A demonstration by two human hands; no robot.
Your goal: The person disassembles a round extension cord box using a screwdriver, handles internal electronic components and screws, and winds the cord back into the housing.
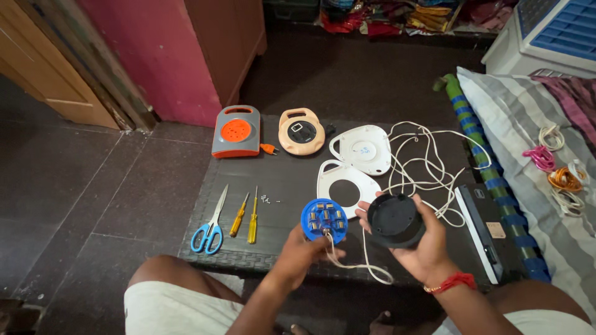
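My left hand [299,253] grips a round blue socket plate [324,219] with several metal contacts facing up. A white cord [347,263] runs from under that plate and loops toward my right hand. My right hand [422,245] holds a black round spool [395,220], tilted so its hollow side faces me. Both parts hover above the near edge of a dark low table [285,186]. Just behind them lie two white housing halves: one with a round hole [343,180], the other a closed cover [365,149].
On the table lie blue-handled scissors [210,226], two yellow screwdrivers [246,216], small screws [267,199], a grey-and-orange cord reel [236,131], a beige cord reel [301,131], tangled white cable [422,161] and a dark flat box [487,229]. A striped bed with coiled cords [555,167] is on the right.
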